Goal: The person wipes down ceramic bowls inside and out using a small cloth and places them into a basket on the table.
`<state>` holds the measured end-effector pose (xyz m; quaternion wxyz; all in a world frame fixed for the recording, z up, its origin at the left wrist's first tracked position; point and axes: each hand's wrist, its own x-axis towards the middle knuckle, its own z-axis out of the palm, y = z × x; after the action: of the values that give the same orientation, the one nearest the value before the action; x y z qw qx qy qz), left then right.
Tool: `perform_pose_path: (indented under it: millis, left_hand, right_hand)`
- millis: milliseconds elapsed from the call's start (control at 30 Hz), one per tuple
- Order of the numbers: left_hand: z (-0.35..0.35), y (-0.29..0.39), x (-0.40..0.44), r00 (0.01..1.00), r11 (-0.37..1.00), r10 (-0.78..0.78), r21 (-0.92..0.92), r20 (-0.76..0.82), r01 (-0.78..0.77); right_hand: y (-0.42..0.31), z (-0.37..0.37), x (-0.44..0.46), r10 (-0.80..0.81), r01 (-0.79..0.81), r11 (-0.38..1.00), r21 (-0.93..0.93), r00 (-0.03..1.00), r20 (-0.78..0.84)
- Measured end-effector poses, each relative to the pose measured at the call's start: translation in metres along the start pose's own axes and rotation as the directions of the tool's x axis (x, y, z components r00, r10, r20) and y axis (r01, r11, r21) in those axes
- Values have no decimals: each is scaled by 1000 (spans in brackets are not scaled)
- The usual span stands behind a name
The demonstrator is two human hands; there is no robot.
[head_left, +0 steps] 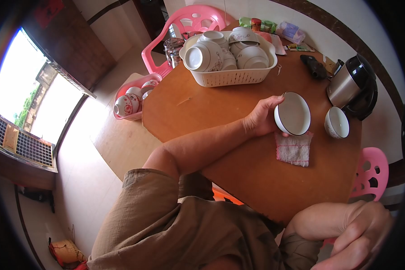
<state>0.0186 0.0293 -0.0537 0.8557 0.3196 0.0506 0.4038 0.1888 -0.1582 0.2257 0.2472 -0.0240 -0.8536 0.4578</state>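
Observation:
My left hand (263,117) reaches over the table and is closed on a white bowl (293,114). The thumb lies at the rim, and the bowl is tilted so its inside faces me. Just under the bowl, a white cloth with pink lines (294,150) lies on the wooden table (238,157). To its right stands a second white bowl (336,122), patterned on the outside. My right hand (364,234) is near the lower right, raised close to the camera. Its fingers are curled in; whatever they may hold is hidden.
A cream plastic basket (231,78) heaped with bowls stands at the table's far side. A steel kettle (353,83) is on the right, near a dark object (313,66). Pink chairs (373,173) flank the table. A pink basin (132,116) holding red-patterned bowls sits left.

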Motion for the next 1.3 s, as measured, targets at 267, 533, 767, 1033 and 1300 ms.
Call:
perform_pose_path:
  millis: [267, 533, 767, 1033, 1300]
  left_hand:
    - [1, 0, -1, 1000, 1000, 1, 10, 14, -1]
    - [1, -1, 0, 1000, 1000, -1, 15, -29, 2]
    - [5, 1, -2, 999, 999, -17, 38, -43, 19]
    - [3, 1, -1, 1000, 1000, -15, 6, -6, 15]
    - [2, 0, 0, 1000, 1000, -12, 4, -3, 12]
  right_hand:
    - [19, 16, 3, -182, 164, 977, -137, 974, -134]
    - [48, 15, -38, -336, 351, 930, 107, 932, -137]
    - [26, 16, -10, -322, 329, 944, 21, 934, -151]
    - [9, 4, 4, -123, 123, 992, 17, 992, -42]
    - [44, -3, -49, -398, 399, 917, 2, 915, -65]
